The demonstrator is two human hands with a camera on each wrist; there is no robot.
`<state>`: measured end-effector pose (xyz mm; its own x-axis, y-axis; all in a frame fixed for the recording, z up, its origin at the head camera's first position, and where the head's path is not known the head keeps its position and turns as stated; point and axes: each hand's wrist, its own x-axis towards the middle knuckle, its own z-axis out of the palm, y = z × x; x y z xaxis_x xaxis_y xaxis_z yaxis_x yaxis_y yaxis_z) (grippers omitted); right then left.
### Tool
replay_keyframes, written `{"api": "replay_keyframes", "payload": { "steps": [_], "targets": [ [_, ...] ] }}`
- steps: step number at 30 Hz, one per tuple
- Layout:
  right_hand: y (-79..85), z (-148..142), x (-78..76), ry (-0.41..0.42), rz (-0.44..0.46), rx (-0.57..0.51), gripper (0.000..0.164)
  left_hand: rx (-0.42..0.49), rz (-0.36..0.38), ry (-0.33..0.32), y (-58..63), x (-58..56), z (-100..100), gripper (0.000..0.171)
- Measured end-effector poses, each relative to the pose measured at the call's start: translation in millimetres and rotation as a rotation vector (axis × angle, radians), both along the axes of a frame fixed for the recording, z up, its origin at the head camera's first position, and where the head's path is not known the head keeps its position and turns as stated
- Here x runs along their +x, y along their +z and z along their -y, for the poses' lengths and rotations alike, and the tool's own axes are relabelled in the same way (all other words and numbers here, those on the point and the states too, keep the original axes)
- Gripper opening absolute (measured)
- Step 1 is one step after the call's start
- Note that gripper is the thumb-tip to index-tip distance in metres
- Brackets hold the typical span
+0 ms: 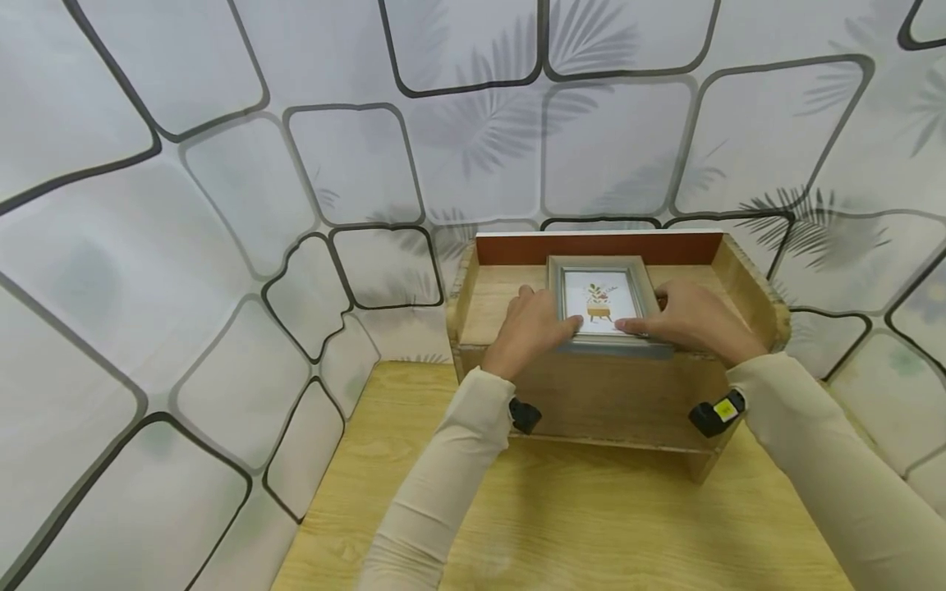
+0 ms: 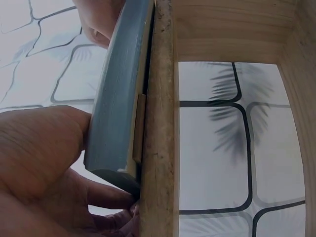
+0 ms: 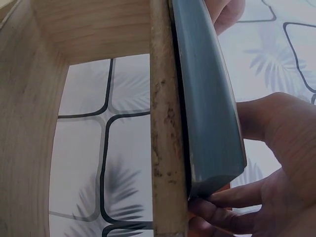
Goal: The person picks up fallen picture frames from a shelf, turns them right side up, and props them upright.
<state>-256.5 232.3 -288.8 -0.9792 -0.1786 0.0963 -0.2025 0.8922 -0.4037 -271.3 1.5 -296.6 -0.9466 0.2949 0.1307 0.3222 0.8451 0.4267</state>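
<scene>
A grey-blue picture frame [image 1: 606, 261] with a plant-pot print lies face up on the top board of a small wooden shelf [image 1: 591, 394]. My left hand [image 1: 528, 328] grips its left side, thumb over the front and fingers curled at the edge. On the opposite side my right hand [image 1: 691, 316] holds it the same way, thumb on the face. In the left wrist view the frame's edge [image 2: 116, 94] sits close over the board, fingertips low at its corner. The right wrist view shows the other end of the edge [image 3: 210, 108], with fingers under the corner.
The shelf has raised side panels [image 1: 754, 287] and a reddish-brown back strip [image 1: 599, 248]. It stands on a yellow wood-grain table [image 1: 414, 460]. Patterned cloth walls [image 1: 222, 246] rise behind and to the left. A black wrist camera [image 1: 717, 414] sits at each cuff.
</scene>
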Motion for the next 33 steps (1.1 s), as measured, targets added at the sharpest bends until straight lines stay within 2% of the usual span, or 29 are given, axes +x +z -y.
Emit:
{"api": "replay_keyframes", "payload": {
  "steps": [6, 10, 17, 24, 28, 33],
  "targets": [
    [1.3, 0.1, 2.2, 0.010, -0.020, -0.045, 0.074, 0.006, -0.025, -0.001, 1.4, -1.3, -1.9, 0.039],
    [1.9, 0.4, 3.7, 0.003, -0.029, -0.057, 0.075, 0.020, -0.046, -0.003, 2.0, -1.2, -3.5, 0.040],
    [7.3, 0.6, 3.9, -0.002, -0.098, -0.059, 0.067, 0.036, -0.089, -0.004, 5.5, 0.9, -5.7, 0.044],
    [18.5, 3.7, 5.9, -0.060, -0.001, -0.028, 0.101, 0.093, -0.161, 0.009, 10.2, 1.4, -6.1, 0.043],
    [23.9, 6.1, 7.5, -0.091, -0.012, -0.055, 0.100, 0.108, -0.201, 0.020, 14.7, 2.4, -6.4, 0.043],
    [28.9, 7.3, 7.5, -0.124, -0.086, -0.079, 0.096, 0.094, -0.231, 0.037, 19.2, 4.2, -9.5, 0.040]
  ]
}}
